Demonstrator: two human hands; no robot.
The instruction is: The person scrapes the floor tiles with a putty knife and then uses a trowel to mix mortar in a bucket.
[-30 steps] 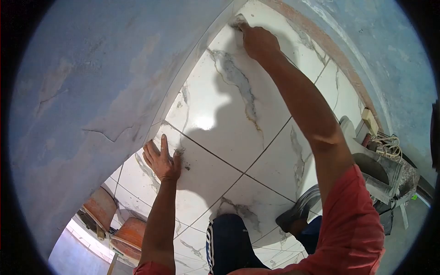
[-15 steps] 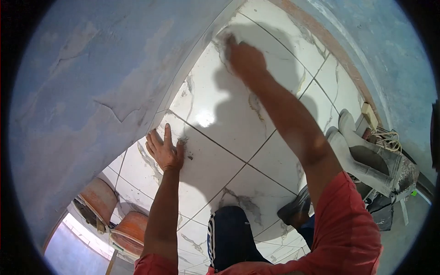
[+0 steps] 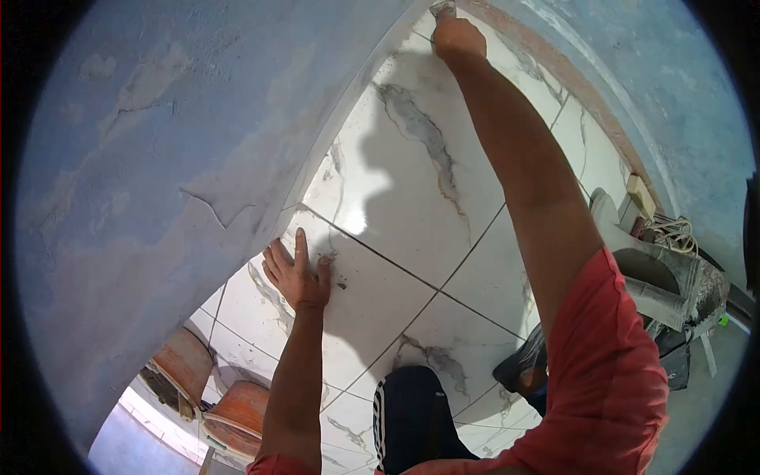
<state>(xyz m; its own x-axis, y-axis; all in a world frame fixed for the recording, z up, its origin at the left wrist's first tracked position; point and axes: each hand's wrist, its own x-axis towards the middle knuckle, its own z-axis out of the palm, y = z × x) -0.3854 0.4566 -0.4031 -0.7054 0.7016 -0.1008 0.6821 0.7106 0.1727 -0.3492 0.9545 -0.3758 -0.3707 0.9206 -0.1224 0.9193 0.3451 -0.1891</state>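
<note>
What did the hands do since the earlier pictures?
The right hand slid back toward the wall, then pushed farther away along the wall edge to the far corner of the marble tile floor. The left hand stayed pressed flat on the floor by the blue wall.

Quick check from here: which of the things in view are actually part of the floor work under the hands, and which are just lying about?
In the work:
- right hand, pressed at the far tile edge by the wall
- left hand, flat on the floor tiles
- tile joints

Lying about:
- pale boots
- coiled cord
- orange buckets
- peeling blue wall
</note>
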